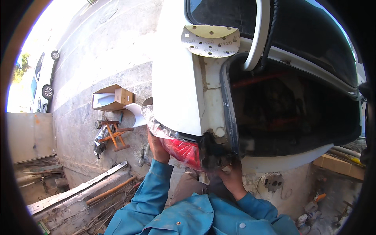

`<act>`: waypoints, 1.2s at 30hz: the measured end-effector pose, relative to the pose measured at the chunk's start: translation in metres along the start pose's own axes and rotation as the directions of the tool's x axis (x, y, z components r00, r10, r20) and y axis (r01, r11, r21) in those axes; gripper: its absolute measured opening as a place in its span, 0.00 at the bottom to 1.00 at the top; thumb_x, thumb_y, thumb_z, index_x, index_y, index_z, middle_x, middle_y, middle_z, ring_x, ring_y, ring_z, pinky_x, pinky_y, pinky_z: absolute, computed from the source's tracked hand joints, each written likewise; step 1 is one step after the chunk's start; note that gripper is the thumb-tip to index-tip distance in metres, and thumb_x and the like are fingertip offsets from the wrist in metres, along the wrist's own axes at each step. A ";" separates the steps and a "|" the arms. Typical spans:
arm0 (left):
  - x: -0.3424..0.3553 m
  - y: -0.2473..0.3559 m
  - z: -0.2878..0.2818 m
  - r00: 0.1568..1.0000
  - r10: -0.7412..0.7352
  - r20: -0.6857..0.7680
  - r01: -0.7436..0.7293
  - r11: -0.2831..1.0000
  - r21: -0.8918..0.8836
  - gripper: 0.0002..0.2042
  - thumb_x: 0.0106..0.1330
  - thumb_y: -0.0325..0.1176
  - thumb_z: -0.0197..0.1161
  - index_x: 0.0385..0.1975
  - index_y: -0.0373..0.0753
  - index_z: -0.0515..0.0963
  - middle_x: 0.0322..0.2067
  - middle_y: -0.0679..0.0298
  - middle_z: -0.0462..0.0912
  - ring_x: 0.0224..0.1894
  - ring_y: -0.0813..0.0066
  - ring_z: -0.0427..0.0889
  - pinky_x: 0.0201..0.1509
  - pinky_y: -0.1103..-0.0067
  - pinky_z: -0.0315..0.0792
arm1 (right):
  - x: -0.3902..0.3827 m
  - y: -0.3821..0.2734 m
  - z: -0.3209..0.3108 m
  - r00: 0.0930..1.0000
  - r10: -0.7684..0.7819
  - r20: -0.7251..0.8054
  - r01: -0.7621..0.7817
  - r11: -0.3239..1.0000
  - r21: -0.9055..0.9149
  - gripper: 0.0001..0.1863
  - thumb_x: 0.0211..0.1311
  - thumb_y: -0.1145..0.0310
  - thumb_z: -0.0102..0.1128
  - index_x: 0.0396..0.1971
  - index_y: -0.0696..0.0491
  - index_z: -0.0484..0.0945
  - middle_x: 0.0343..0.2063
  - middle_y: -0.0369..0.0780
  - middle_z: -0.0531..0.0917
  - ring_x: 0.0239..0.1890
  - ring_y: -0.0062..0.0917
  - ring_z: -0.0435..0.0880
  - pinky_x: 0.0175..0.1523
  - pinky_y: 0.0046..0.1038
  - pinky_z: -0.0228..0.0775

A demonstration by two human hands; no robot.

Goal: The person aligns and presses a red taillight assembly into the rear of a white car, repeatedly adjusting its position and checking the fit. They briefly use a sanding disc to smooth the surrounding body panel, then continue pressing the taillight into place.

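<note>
A red tail light (181, 152) with crumpled clear plastic over part of it sits at the rear corner of a white car (177, 94), beside the open trunk (293, 113). My left hand (158, 147) is closed on the light's left end, its fingertips mostly hidden by the plastic. My right hand (231, 180) is under the light's dark right end, fingers curled up against it and partly hidden. A perforated sanding disc (207, 43) lies on the car body near the rear window.
On the concrete at left are an open cardboard box (123, 98), a folding wooden stool (114, 135) and a parked white car (41, 78). Boards and metal scraps (86, 196) line the lower left; a long carton (333, 166) and clutter lie at lower right.
</note>
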State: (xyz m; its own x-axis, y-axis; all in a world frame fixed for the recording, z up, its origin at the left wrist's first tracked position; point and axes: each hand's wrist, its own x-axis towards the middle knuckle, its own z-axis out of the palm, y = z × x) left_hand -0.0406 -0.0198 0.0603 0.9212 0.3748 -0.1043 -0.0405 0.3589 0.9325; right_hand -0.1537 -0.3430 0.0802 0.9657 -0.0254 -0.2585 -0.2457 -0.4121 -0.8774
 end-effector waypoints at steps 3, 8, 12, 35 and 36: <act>-0.001 0.003 0.015 0.999 0.025 -0.027 -0.026 0.999 -0.025 0.52 0.79 0.73 0.60 0.86 0.33 0.57 0.79 0.52 0.70 0.78 0.58 0.73 0.82 0.61 0.70 | 0.002 0.006 0.001 0.997 -0.079 0.017 0.080 0.993 -0.087 0.37 0.63 0.55 0.84 0.67 0.56 0.79 0.61 0.50 0.82 0.63 0.54 0.75 0.69 0.51 0.69; -0.003 0.024 0.041 0.998 0.013 -0.058 -0.016 0.999 -0.047 0.51 0.82 0.73 0.55 0.85 0.30 0.58 0.77 0.49 0.71 0.77 0.57 0.75 0.81 0.62 0.71 | 0.006 -0.029 -0.006 0.993 -0.114 -0.039 0.111 0.990 -0.082 0.34 0.64 0.54 0.82 0.64 0.56 0.81 0.56 0.49 0.83 0.60 0.54 0.76 0.66 0.50 0.68; 0.003 0.030 0.048 0.996 0.048 -0.072 -0.052 0.997 -0.056 0.48 0.84 0.71 0.52 0.82 0.27 0.61 0.75 0.49 0.74 0.75 0.58 0.77 0.79 0.62 0.73 | 0.004 -0.033 -0.009 0.982 -0.186 -0.043 0.178 0.973 -0.145 0.30 0.65 0.54 0.82 0.59 0.56 0.83 0.54 0.50 0.84 0.57 0.54 0.77 0.63 0.51 0.70; 0.036 0.017 0.037 0.980 0.199 -0.021 -0.200 0.979 -0.049 0.30 0.91 0.49 0.54 0.73 0.24 0.74 0.64 0.55 0.85 0.64 0.68 0.83 0.70 0.71 0.76 | 0.009 -0.076 -0.042 0.959 -0.265 0.098 0.279 0.947 -0.162 0.30 0.68 0.57 0.80 0.64 0.59 0.84 0.55 0.53 0.87 0.57 0.56 0.84 0.63 0.48 0.79; 0.033 0.017 0.039 0.979 0.197 -0.045 -0.198 0.980 -0.026 0.30 0.91 0.49 0.54 0.73 0.24 0.74 0.64 0.55 0.85 0.64 0.68 0.83 0.71 0.71 0.74 | -0.001 -0.089 -0.050 0.951 -0.306 0.051 0.310 0.933 -0.181 0.30 0.69 0.58 0.79 0.64 0.60 0.83 0.55 0.53 0.87 0.57 0.55 0.85 0.63 0.47 0.79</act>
State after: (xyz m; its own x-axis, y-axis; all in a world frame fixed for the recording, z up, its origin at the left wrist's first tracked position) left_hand 0.0044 -0.0346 0.0866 0.8769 0.4760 0.0661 -0.2324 0.2995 0.9253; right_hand -0.1285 -0.3519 0.1788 0.9889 0.1485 0.0018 0.0852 -0.5573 -0.8259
